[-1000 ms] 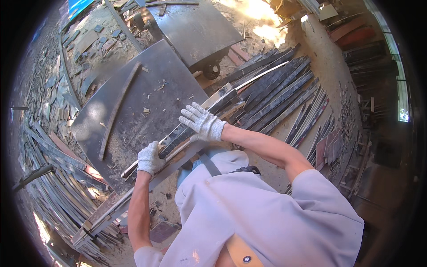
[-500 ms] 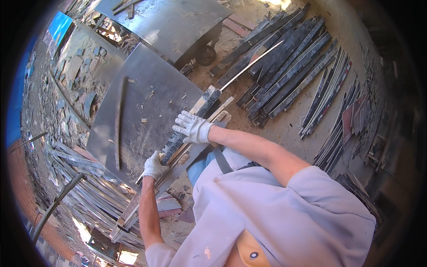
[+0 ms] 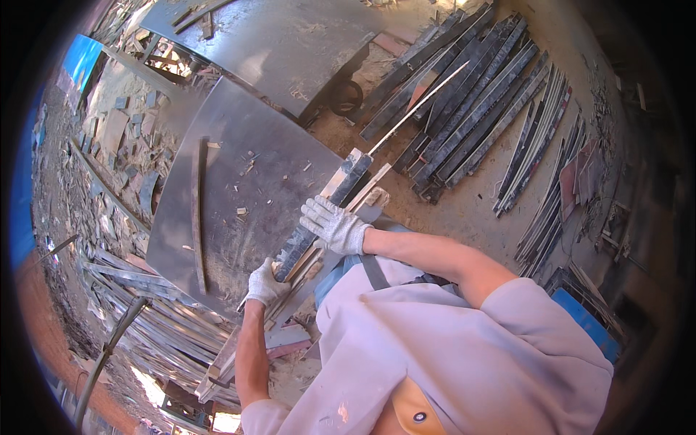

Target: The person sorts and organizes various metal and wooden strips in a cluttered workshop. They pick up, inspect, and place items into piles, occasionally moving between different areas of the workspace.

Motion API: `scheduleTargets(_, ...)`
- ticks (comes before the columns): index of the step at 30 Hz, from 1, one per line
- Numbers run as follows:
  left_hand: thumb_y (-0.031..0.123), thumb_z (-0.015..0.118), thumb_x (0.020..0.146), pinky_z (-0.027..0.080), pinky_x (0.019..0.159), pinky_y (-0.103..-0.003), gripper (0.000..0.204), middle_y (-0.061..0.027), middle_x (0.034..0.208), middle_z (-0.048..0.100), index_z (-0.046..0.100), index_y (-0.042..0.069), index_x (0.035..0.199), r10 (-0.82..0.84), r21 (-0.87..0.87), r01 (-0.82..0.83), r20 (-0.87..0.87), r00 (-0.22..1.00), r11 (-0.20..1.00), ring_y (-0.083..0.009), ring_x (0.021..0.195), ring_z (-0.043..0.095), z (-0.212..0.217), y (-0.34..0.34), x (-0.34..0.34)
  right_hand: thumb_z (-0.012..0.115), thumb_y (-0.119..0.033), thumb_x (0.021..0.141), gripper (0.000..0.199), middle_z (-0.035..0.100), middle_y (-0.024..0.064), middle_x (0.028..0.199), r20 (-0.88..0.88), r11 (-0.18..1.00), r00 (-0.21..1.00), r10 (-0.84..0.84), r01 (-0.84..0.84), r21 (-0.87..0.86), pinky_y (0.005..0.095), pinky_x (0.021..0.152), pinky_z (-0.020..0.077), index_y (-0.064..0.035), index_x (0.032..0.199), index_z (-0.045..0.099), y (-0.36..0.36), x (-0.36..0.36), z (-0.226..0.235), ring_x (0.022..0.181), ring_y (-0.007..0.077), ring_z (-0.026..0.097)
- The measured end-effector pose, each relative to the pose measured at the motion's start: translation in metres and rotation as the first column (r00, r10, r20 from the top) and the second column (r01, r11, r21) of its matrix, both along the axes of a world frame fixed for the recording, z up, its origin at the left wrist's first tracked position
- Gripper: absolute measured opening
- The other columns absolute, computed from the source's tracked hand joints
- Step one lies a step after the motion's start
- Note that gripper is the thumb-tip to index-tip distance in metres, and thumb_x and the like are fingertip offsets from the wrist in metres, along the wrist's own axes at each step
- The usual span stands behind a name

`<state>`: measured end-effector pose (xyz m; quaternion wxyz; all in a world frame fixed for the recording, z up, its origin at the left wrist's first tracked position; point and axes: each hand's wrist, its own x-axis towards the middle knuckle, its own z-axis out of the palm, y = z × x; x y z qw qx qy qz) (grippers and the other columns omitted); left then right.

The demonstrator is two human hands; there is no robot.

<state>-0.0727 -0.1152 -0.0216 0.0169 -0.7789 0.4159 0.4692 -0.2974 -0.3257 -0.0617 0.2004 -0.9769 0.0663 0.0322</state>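
Observation:
A short stack of wooden strips, one of them dark-faced (image 3: 353, 176), lies slantwise along the near edge of a dark metal tabletop (image 3: 239, 138). My left hand (image 3: 265, 283), in a pale work glove, is closed around the lower left end of the stack. Farther up, my gloved right hand (image 3: 335, 225) lies flat across the strips with its fingers stretched out; its palm hides part of them. A pale, narrow strip (image 3: 372, 185) runs along the near side. From the stack's far end a long thin stick (image 3: 420, 106) points up and right.
On the tabletop lie a narrow wooden bar (image 3: 199, 217) and small chips. A second metal table (image 3: 283, 43) stands beyond. Piles of dark planks (image 3: 486, 101) and thin slats (image 3: 535, 138) cover ground at the right. More slats (image 3: 159, 319) lie at the lower left, near a curved bar (image 3: 109, 351).
The view has shifted slightly, so the table and both hands appear a little farther right and lower. Both hands keep their places on the wooden strips.

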Motion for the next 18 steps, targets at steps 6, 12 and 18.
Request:
scheduleTargets(6,0.033,0.081,0.065,0.057,0.083,-0.049,0.059,-0.0261,0.094,0.073,0.06,0.006,0.114,-0.003,-0.094,0.009,0.069,0.998,0.995,-0.0445,0.094,0.072,-0.014,0.001,0.002,0.059,-0.04,0.097,0.066,0.046,0.0267,0.156,0.197,0.996,0.979,-0.061,0.071,-0.045,0.0568,0.127,0.0203,0.0029,0.147,0.052,-0.001,0.006,-0.017,0.151,0.043,0.037)
scheduleTargets(12,0.033,0.082,0.064,0.058,0.083,-0.049,0.061,-0.0255,0.092,0.073,0.061,0.006,0.115,0.019,-0.174,0.012,0.175,0.984,0.985,-0.0443,0.092,0.072,-0.023,0.024,0.0,0.06,-0.04,0.097,0.062,0.051,0.0254,0.152,0.295,0.991,0.954,-0.06,0.092,-0.096,0.0565,0.127,0.0222,0.002,0.143,0.058,0.019,0.017,-0.029,0.149,0.0419,0.041)
scheduleTargets(18,0.029,0.082,0.064,0.059,0.079,-0.046,0.055,-0.0217,0.088,0.074,0.063,0.006,0.11,-0.001,-0.236,0.065,0.26,0.966,0.97,-0.0414,0.087,0.074,-0.034,0.045,0.002,0.064,-0.038,0.095,0.06,0.055,0.024,0.149,0.378,0.985,0.921,-0.1,0.146,-0.095,0.0548,0.126,0.0252,0.0001,0.14,0.061,0.043,0.021,-0.049,0.145,0.0412,0.046)
